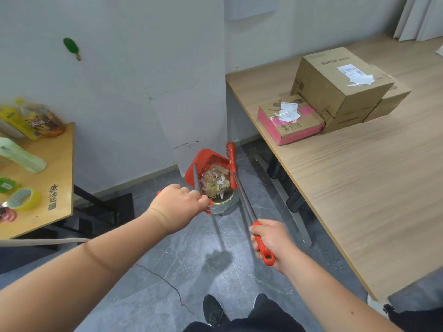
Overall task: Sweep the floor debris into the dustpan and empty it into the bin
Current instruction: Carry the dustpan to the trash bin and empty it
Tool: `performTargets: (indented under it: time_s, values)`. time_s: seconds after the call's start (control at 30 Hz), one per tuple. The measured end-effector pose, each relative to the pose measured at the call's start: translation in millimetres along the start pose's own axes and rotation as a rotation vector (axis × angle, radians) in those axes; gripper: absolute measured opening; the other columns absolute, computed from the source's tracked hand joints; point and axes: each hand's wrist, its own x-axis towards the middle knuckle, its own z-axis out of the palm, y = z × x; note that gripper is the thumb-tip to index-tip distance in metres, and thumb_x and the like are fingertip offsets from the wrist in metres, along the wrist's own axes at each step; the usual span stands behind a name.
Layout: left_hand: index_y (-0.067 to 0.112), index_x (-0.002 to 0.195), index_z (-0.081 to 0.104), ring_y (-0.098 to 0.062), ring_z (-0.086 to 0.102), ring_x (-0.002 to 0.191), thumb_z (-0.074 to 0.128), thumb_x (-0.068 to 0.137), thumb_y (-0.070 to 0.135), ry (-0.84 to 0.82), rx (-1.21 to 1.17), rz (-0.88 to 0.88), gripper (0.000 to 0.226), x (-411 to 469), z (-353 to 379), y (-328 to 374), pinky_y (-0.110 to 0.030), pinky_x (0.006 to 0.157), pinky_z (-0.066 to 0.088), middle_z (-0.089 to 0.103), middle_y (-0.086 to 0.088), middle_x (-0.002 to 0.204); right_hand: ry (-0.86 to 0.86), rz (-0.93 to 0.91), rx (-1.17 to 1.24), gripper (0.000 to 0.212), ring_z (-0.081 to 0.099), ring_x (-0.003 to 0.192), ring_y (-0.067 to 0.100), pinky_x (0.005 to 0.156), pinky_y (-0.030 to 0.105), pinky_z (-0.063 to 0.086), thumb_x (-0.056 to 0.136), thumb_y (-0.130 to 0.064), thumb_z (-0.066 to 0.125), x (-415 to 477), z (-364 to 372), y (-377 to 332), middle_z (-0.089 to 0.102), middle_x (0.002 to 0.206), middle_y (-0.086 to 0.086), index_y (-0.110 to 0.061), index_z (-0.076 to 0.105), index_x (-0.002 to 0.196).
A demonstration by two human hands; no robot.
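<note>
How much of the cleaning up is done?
The sweeping looks done: the scraps sit in the red dustpan. Right now the left hand tips the dustpan over the bin, while the right hand holds the broom. Left: the scraps have to slide fully into the bin.

Boxes (340, 85) on desk (359, 188), bin (222, 208) on floor (191, 259)

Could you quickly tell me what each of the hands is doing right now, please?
Left hand: closed around the dustpan handle.
Right hand: closed around the broom handle.
</note>
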Motion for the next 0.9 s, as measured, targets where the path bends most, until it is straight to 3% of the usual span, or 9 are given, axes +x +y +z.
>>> performTargets:
  time_s: [0.13,0.33,0.9]
  values:
    - [0.021,0.085,0.068,-0.021,0.060,0.046,0.081,0.061,0.013,-0.036,0.034,0.028,0.029,7.8,-1.9,-1.7,-0.026,0.049,0.024,0.058,0.005,0.058,0.022,0.023,0.011,0.023,0.046,0.045,0.017,0.041,0.021,0.032,0.091,0.003,0.056,7.1,13.3,-3.0,0.050,0.065,0.012,0.001,0.048,0.113]
    - [0.022,0.076,0.068,-0.020,0.057,0.040,0.088,0.048,0.013,-0.033,0.015,0.047,0.035,13.0,1.8,-2.0,-0.026,0.048,0.023,0.057,0.006,0.053,0.022,0.041,0.031,0.024,0.045,0.044,0.016,0.041,0.021,0.030,0.091,0.003,0.056,10.5,14.3,-0.7,0.050,0.063,0.010,0.000,0.046,0.114]
    - [0.023,0.081,0.069,-0.020,0.056,0.041,0.086,0.055,0.014,0.014,0.048,-0.028,0.032,6.7,-23.4,-29.6,-0.027,0.049,0.021,0.052,0.006,0.053,0.001,-0.028,-0.001,0.024,0.045,0.044,0.019,0.043,0.023,0.031,0.091,0.005,0.055,-8.5,21.6,-12.4,0.049,0.068,0.015,0.000,0.043,0.111]
